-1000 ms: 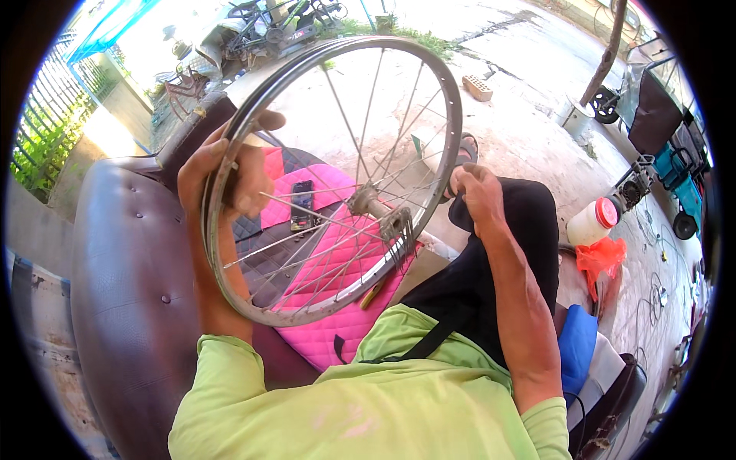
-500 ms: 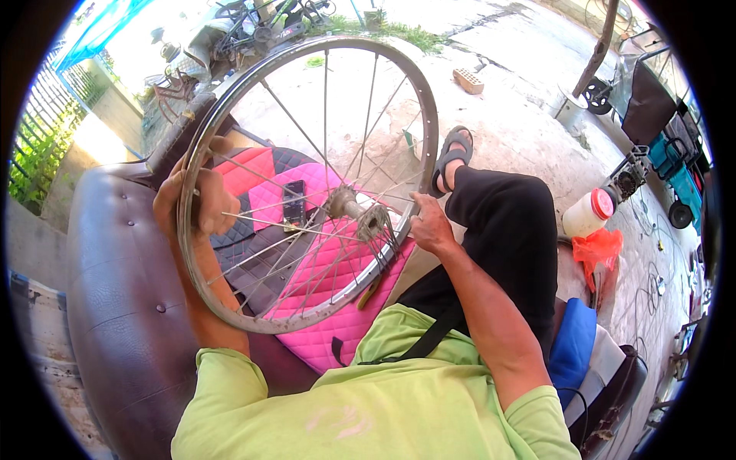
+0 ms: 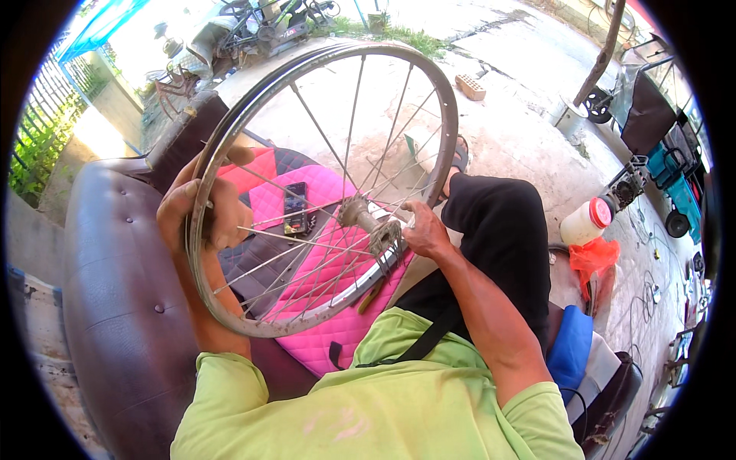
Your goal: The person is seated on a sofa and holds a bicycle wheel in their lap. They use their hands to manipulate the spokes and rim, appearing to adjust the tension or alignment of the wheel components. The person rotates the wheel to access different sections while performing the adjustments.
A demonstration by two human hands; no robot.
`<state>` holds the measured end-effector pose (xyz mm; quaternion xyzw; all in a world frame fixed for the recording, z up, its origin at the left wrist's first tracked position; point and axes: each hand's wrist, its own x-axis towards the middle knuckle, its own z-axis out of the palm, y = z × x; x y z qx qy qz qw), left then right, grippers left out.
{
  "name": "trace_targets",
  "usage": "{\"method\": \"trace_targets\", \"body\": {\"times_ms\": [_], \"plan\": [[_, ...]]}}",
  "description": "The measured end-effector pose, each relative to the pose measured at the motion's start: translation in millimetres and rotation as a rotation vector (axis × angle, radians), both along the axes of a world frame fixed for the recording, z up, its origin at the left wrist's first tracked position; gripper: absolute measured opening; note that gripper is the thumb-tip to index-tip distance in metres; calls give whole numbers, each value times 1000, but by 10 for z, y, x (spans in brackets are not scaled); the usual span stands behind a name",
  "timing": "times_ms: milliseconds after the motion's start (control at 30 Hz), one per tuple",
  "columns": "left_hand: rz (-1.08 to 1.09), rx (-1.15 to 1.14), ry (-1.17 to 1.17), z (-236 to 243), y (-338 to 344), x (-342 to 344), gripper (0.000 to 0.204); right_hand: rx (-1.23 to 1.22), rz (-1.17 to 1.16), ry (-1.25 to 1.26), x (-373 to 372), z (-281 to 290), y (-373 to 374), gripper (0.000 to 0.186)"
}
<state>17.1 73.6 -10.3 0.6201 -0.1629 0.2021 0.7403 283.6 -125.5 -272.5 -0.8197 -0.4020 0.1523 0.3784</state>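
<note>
I hold a bare bicycle wheel [image 3: 451,130], with no tyre on its grey rim, tilted above my lap. My left hand [image 3: 218,211] is closed round the rim's left side. At the lower right of the wheel, my right hand [image 3: 426,231] has its fingers bent and pressed together beside the hub [image 3: 356,212]. What those fingertips pinch is too small to make out. Some spokes run from hub to rim; others bunch below the hub's near end. Beneath the wheel lie a pink and dark quilted cloth [image 3: 303,349] and a phone [image 3: 295,205].
I sit on a brown padded sofa [image 3: 115,284]. To the right stand a white jar with a red lid [image 3: 586,221], an orange plastic bag [image 3: 592,257] and a blue cloth [image 3: 571,349]. Cables trail over the floor; a brick [image 3: 470,87] lies ahead. Bicycle parts [image 3: 268,34] are heaped at the back.
The wheel has shifted slightly to the right and turned a little. My right hand has moved from beside the rim to nearer the hub. My left hand keeps its grip.
</note>
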Motion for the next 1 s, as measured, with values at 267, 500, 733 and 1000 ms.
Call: {"method": "trace_targets", "body": {"times_ms": [267,500,733,1000], "plan": [[9,-27,-14,-3,-87,-37,64,497,-281,860,156,-34,177,41],[-65,-33,23,34,-209,-70,65,360,-287,545,170,-60,326,43],[-68,-2,35,117,-385,-22,69,302,-205,557,178,127,348,34],[88,66,105,224,-391,201,73,413,-519,518,145,-245,235,39]]}}
